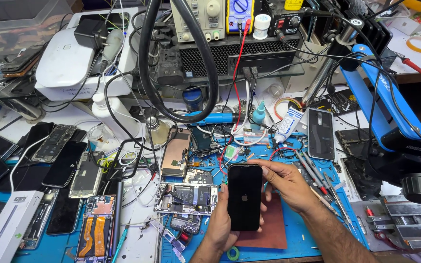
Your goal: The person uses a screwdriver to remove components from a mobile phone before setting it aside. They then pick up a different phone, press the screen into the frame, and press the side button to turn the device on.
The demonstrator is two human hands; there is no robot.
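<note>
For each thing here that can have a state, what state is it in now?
Black phone: held upright in both hands, screen dark with a small logo.
Left hand: grip closed on the phone's lower left edge.
Right hand: grip on the phone's top right.
Opened phone: back off, insides showing, flat on the mat.
Glue tube: capped, lying down.

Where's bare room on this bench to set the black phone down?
Best patch: the brown pad under the black phone, and the blue mat between the pad and the metal vise. Left of the left hand, opened phones and cables crowd everything; right of the right hand, tweezers lie close.
</note>
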